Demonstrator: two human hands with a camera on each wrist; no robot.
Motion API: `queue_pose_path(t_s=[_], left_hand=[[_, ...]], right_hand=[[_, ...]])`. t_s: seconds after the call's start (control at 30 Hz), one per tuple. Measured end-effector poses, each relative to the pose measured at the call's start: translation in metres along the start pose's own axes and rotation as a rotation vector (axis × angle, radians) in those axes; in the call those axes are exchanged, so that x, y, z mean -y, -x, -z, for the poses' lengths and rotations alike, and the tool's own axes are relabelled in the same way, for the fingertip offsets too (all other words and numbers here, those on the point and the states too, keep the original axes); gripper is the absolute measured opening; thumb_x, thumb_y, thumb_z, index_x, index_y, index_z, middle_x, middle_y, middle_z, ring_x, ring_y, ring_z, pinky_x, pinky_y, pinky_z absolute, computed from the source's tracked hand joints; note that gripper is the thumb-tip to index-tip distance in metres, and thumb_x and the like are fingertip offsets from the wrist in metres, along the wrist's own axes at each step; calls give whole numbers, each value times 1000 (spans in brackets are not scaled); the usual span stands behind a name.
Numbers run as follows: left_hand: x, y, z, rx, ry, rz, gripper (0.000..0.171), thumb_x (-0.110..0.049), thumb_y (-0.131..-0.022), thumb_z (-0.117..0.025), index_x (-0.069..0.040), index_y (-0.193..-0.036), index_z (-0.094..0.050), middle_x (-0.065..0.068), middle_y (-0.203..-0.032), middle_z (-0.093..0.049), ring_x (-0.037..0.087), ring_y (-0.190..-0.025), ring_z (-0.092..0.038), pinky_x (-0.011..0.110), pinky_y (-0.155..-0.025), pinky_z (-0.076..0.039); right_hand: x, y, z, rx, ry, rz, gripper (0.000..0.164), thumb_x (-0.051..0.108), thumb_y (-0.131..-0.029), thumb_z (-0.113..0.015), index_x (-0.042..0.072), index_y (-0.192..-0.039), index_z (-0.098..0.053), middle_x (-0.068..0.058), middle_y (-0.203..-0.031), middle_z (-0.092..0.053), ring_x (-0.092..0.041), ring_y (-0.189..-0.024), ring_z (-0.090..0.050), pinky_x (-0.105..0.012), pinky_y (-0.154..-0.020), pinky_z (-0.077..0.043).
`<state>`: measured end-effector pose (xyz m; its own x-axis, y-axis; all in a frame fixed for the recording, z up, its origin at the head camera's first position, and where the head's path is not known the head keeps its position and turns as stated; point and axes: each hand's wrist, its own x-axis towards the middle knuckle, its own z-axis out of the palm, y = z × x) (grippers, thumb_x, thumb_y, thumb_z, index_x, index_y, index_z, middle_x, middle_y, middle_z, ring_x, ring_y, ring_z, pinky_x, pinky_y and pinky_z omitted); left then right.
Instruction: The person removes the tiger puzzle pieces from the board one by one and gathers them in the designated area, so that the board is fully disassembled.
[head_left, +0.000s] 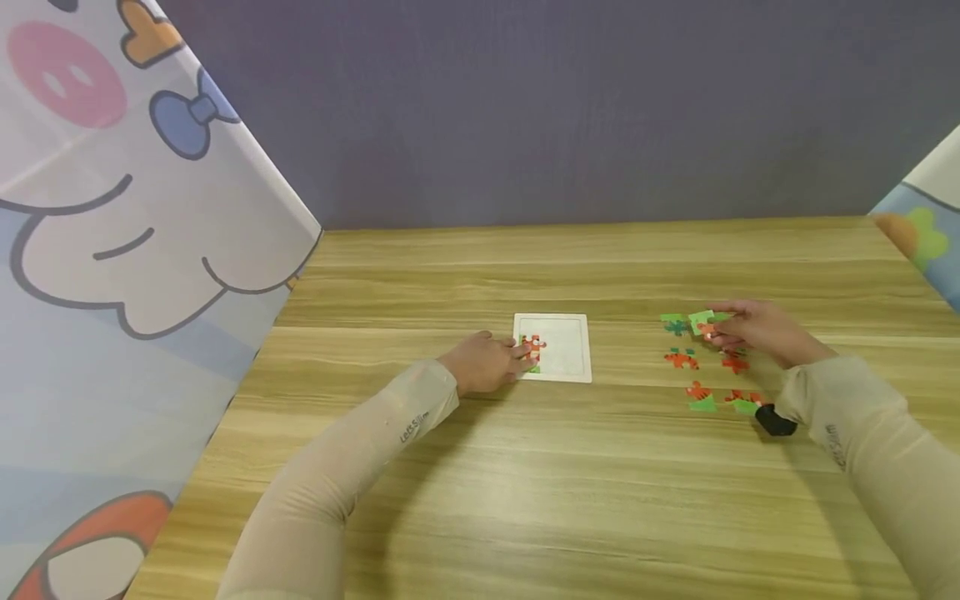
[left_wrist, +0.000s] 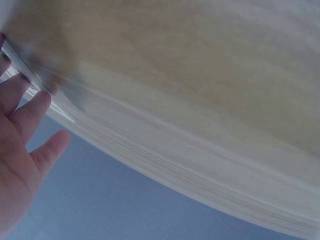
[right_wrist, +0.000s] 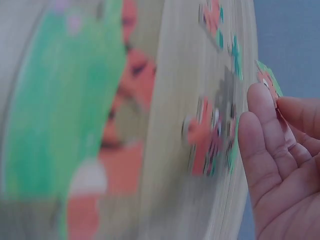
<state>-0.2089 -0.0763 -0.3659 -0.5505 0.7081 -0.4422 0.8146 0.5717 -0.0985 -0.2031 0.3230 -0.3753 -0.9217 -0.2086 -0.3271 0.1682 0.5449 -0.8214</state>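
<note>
A square white puzzle tray [head_left: 566, 348] lies on the table, with a few joined orange and green pieces [head_left: 533, 342] along its left side. My left hand [head_left: 486, 363] rests at the tray's left edge, its fingertips on those pieces. In the left wrist view, the fingers of that hand [left_wrist: 25, 115] reach out to the tray's thin edge. To the right, my right hand [head_left: 757, 332] pinches a green and orange puzzle piece [head_left: 702, 322] between thumb and fingers. The right wrist view shows this piece [right_wrist: 270, 82] raised off the table, partly covered by the fingertips.
Several loose puzzle pieces [head_left: 681, 359] lie around and below the right hand, some partly hidden by it. A black object [head_left: 776, 421] shows at the right wrist. Behind the wooden table [head_left: 450, 275] stands a grey wall [head_left: 562, 117]; a cartoon-printed cloth [head_left: 150, 250] hangs at the left.
</note>
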Motion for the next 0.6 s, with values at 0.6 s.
queue_pose_path(t_s=[0.6], left_hand=[[0,-1,1,18,25,13,47,-30,-104,-42,-27,-150,-33,-5,-153,-29,19,-138,-34,47,-107,-34]], right_hand=[[-23,18,31,-87,-112,-29,58,4,-100,-45,-21,-142,-13,23,-82,-63,-1,-74,-66,-21,-68,-55]])
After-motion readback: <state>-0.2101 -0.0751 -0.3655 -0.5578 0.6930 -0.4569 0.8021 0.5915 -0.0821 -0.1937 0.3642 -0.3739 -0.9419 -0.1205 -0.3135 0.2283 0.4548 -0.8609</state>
